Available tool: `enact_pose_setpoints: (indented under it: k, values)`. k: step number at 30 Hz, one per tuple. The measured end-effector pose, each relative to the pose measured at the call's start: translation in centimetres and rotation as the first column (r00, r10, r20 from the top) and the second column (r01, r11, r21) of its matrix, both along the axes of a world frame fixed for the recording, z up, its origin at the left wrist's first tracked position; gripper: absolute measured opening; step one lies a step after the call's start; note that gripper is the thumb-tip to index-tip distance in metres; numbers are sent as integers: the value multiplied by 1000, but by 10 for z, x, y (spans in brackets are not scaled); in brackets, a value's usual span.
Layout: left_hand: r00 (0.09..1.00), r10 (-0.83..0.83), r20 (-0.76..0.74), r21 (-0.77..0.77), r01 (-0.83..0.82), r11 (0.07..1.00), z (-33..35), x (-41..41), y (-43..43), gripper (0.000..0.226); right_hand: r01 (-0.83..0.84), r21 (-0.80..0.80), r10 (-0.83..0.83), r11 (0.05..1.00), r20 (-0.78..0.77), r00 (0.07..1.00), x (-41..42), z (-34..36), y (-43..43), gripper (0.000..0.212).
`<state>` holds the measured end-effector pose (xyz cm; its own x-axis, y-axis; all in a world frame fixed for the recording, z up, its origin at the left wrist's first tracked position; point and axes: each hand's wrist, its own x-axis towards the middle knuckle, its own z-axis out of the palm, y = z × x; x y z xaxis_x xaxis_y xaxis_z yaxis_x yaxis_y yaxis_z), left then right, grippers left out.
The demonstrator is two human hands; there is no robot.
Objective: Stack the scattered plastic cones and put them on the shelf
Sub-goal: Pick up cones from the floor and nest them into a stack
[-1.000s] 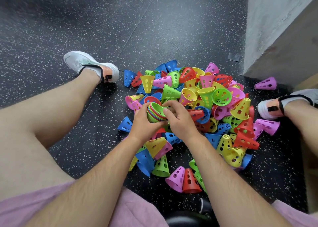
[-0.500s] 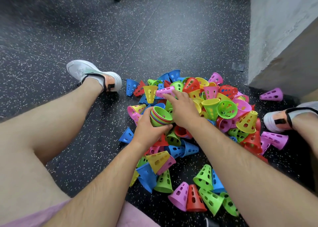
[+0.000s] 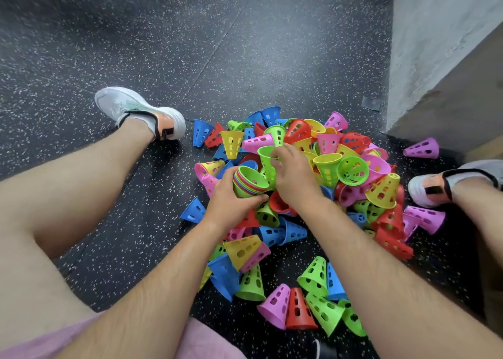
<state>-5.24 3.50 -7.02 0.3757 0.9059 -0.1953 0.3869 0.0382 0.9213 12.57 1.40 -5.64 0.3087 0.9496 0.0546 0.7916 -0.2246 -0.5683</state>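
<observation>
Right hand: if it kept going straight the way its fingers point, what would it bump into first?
The right hand already pinches a green cone. Pushed further up-left, it would likely meet the pink cone lying just beyond, though depth is unclear.

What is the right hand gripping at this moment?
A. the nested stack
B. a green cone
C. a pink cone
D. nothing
B: the right hand pinches the rim of a green cone beside the nested stack, which the left hand holds.

Right shoe (image 3: 462,180) cut by edge
</observation>
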Motion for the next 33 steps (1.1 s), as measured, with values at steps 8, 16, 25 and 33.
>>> enact_pose_setpoints:
  k: [8, 16, 25, 33]
  values:
    - [1000, -8, 3, -6, 8, 1000, 11, 5, -7, 71, 231, 191, -180, 954, -248, 952, -7, 17, -32, 11]
    - [998, -42, 49, -46, 45, 998, 17, 10, -15, 69, 133, 293, -62, 947, -239, 969, -14, 30, -47, 14]
    - [996, -58, 71, -97, 65, 993, 20, 15, -23, 56, -17, 91, 49, 996, -368, 928, -33, 25, -68, 14]
    - [992, -111, 63, -153, 119, 981, 13, 18, -32, 67, -48, -47, 20, 998, -467, 884, -20, 12, -77, 31]
